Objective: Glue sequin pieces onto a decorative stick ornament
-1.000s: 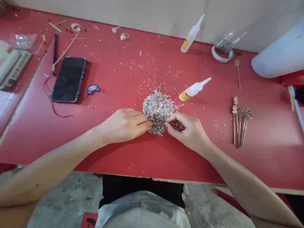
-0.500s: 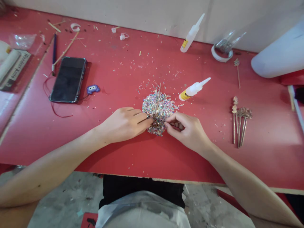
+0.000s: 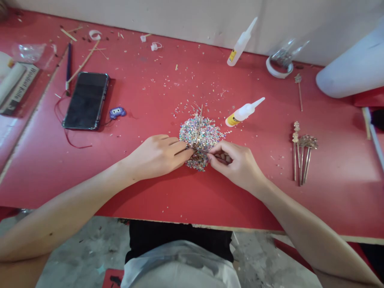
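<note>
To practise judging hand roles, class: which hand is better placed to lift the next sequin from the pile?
Probably the right: the right hand pinches a thin dark tool whose tip meets the sequin pile, while the left hand is busy pinching the gold stick lying on it.

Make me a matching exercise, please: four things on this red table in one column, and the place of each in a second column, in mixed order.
1. phone
2. sequin pile
3. glue bottle lying flat
4. bundle of decorated sticks

A. right part of the table, apart from the right hand
B. left part, screen dark
C. between the left hand, pinching a stick, and the right hand, holding a thin dark tool
D. just right of the pile, nozzle pointing right

Pairs: 1-B, 2-C, 3-D, 4-A
</note>
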Demonstrator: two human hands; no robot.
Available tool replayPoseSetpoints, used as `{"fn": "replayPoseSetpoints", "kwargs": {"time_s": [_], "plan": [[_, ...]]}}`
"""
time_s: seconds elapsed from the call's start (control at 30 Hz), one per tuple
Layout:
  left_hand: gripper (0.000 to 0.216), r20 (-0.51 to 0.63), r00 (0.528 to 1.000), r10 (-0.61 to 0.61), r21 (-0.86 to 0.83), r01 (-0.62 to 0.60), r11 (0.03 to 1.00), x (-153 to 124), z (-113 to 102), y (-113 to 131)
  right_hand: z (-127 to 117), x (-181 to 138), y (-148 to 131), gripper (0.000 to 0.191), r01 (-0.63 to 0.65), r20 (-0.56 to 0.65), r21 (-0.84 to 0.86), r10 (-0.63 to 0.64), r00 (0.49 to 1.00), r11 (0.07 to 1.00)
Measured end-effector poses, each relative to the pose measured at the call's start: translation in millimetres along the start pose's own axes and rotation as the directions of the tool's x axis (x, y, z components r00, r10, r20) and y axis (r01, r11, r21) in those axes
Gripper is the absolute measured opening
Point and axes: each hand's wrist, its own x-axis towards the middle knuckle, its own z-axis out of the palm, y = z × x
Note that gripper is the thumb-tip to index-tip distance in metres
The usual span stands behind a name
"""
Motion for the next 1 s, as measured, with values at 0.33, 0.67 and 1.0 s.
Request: {"fn": "replayPoseSetpoints", "kwargs": {"time_s": [0.33, 0.67, 1.0], "plan": [[0.017, -0.007, 1.000, 0.002, -0.006, -0.002, 1.000, 0.4, -0.3, 0.2, -0.8, 0.6, -0.2, 0.005, -0.010, 0.002, 0.040, 0.010, 1.000, 0.999], [0.017, 0.008, 1.000, -0.001, -0.009, 0.001, 1.000, 0.0, 0.5, 0.3, -0.8, 1.6, -1.1, 0.006, -0.007, -0.010, 0.060, 0.008, 1.000, 0.998], [0.018, -0.001, 1.000, -0.001, -0.016, 0.001, 1.000, 0.2, 0.5, 0.4, -1.4, 1.1, -0.9, 0.005, -0.023, -0.014, 0.071, 0.024, 1.000, 0.997]]}}
